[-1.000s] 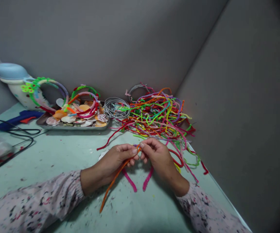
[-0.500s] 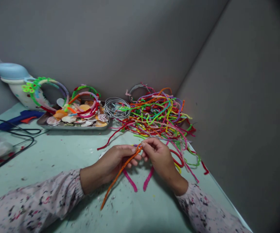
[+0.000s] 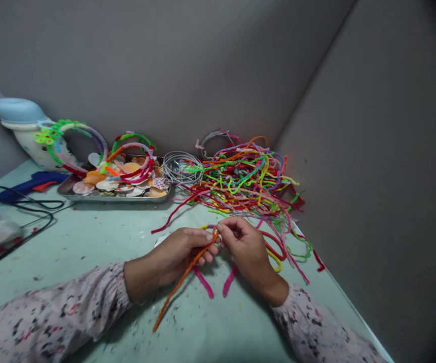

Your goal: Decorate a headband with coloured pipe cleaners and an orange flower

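Note:
An orange pipe cleaner (image 3: 185, 276) is pinched between thumb and fingers of my left hand (image 3: 178, 254), its long end slanting down towards me. At its upper end a small bend shows, where thumb and forefinger of my right hand (image 3: 246, 251) close on it. Beneath both hands lies a ring of pipe cleaners; its pink ends (image 3: 204, 283) point towards me with a gap between them. A yellow and purple stretch (image 3: 209, 226) of it shows above my fingers. The rest of that ring is hidden by my hands.
A heap of coloured pipe cleaners (image 3: 244, 176) lies at the back right, beside a coil of grey wire (image 3: 182, 168). A metal tray (image 3: 119, 199) holds shells and decorated hoops. At left are a blue glue gun (image 3: 24, 186), black cable (image 3: 51, 217) and a blue-lidded container (image 3: 19, 113).
My right hand has shifted slightly left, along with the bent end of the orange pipe cleaner. Its loose lower end has swung a little down and left.

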Demonstrator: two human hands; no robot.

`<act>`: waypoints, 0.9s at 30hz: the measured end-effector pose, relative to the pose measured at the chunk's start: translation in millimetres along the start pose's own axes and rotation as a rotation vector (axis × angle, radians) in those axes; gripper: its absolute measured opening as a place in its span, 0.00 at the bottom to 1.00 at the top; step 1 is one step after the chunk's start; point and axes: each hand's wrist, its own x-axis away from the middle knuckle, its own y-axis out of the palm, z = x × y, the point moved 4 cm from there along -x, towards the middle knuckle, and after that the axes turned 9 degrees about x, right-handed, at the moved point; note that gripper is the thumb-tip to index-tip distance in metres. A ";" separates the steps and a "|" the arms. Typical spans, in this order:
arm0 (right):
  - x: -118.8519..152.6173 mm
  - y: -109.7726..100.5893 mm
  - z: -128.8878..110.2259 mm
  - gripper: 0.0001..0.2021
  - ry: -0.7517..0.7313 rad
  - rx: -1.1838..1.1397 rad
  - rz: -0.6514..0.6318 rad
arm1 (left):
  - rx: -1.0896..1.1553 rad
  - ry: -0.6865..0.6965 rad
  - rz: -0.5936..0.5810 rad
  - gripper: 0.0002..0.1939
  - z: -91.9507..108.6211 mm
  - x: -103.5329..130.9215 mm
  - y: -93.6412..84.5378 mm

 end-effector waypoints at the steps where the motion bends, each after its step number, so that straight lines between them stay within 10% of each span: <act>1: 0.1 0.1 0.3 0.07 0.002 -0.003 -0.002 | 0.000 -0.001 -0.013 0.08 -0.1 -0.3 0.1; 17: -6.7 -8.3 1.3 0.11 -0.005 -0.053 -0.079 | 0.067 0.015 -0.011 0.04 1.1 -2.3 -0.6; 27: -11.5 -20.0 -17.0 0.14 -0.746 0.374 -0.155 | 0.027 -0.003 0.012 0.06 3.1 0.3 1.8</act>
